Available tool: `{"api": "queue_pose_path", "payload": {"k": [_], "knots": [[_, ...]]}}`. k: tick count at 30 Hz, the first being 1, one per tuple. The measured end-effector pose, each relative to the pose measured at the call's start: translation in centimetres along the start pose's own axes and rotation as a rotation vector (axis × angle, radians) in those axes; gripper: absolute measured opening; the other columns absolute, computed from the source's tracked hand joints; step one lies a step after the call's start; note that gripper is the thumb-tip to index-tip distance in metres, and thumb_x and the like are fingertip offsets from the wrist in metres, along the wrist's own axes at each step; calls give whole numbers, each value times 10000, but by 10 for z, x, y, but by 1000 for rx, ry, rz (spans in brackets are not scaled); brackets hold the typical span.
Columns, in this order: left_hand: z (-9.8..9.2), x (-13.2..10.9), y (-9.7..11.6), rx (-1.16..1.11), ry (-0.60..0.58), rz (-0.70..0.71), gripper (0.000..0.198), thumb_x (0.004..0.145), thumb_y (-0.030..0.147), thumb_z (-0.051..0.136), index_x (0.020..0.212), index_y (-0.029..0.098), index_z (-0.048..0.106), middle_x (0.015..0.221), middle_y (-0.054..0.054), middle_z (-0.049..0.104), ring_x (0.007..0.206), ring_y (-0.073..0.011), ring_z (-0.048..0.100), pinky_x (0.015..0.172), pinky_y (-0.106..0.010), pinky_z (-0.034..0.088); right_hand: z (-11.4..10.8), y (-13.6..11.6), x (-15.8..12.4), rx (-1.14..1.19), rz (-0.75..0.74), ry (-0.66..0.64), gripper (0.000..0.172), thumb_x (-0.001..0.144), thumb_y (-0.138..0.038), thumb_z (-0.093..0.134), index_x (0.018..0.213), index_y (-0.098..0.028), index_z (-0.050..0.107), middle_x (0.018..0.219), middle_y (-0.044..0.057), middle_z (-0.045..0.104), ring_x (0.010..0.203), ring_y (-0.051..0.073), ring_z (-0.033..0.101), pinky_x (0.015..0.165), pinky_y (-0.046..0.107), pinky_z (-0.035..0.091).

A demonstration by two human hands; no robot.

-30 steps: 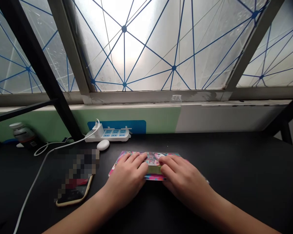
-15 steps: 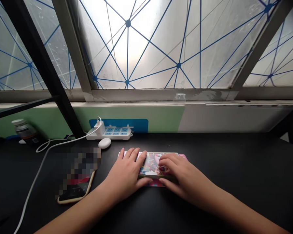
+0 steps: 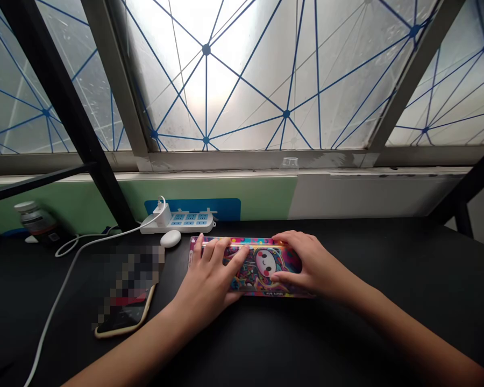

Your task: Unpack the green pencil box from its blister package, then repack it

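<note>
A flat, rectangular cartoon-printed box (image 3: 265, 262) with a round white face on a colourful ground lies on the black desk in front of me. My left hand (image 3: 207, 273) spans its left part, fingers across the top and thumb down at the near edge. At the right end, my right hand (image 3: 302, 263) grips it, the thumb on the printed face and the fingers over the far edge. Both hands cover parts of the box, including most of its left end.
Left of my hands lies a phone (image 3: 134, 310) in a pale case, its screen blurred. Behind it are a small white rounded case (image 3: 170, 238) and a power strip (image 3: 191, 221) with a white cable (image 3: 66, 279). A bottle (image 3: 38, 219) stands far left. A window (image 3: 242, 80) rises behind the desk.
My right hand has shifted right and away from me, to the box's right end. The box shows a darker, brighter-coloured face instead of the paler one, and sits slightly farther back. My left hand stays on it.
</note>
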State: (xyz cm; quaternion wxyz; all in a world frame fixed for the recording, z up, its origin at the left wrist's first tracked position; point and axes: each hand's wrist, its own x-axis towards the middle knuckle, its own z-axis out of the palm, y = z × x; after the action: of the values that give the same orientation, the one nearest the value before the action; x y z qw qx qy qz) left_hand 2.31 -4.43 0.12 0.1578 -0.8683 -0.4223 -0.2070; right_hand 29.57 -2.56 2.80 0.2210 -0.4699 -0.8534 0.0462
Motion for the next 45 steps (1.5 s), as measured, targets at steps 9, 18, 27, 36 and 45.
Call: {"api": "queue_pose_path", "payload": {"k": [9, 18, 27, 36, 45], "knots": [[2, -2, -2, 43, 58, 56, 884, 774, 540, 788, 1515, 290, 376, 1377, -174, 489, 1281, -369, 459, 1150, -646, 221, 4, -7, -1, 6, 5, 120, 514, 835, -568, 693, 1214, -246, 563, 1164, 109, 657, 1095, 307, 595, 1011, 511, 388], [-11, 7, -12, 67, 86, -22, 743, 917, 542, 614, 1513, 180, 360, 1520, -220, 433, 1406, -405, 369, 1159, -684, 125, -1, -10, -5, -70, -69, 212, 487, 862, -444, 681, 1281, -250, 526, 1154, 106, 642, 1080, 303, 583, 975, 487, 393], [-14, 5, -1, 2, -27, 40, 325, 903, 224, 676, 1210, 169, 582, 1184, -113, 704, 1035, -294, 666, 1071, -581, 390, 14, -17, -9, -189, -237, 182, 261, 849, -151, 607, 1098, -221, 577, 1083, 98, 682, 985, 279, 622, 909, 445, 472], [-8, 4, 5, -23, -158, 61, 318, 874, 270, 714, 1161, 184, 608, 1194, -115, 692, 1073, -327, 647, 943, -513, 494, 26, -36, -13, -174, -264, 53, 197, 931, -195, 554, 1111, -176, 632, 1151, 140, 718, 1049, 308, 677, 894, 474, 549], [-4, 2, 1, -84, -176, -4, 545, 927, 474, 597, 1396, 207, 518, 1432, -140, 564, 1317, -369, 498, 1101, -593, 352, 38, -26, -10, -180, -296, -133, 542, 959, -325, 586, 1470, -184, 471, 1546, 134, 455, 1419, 350, 414, 1114, 566, 418]]}}
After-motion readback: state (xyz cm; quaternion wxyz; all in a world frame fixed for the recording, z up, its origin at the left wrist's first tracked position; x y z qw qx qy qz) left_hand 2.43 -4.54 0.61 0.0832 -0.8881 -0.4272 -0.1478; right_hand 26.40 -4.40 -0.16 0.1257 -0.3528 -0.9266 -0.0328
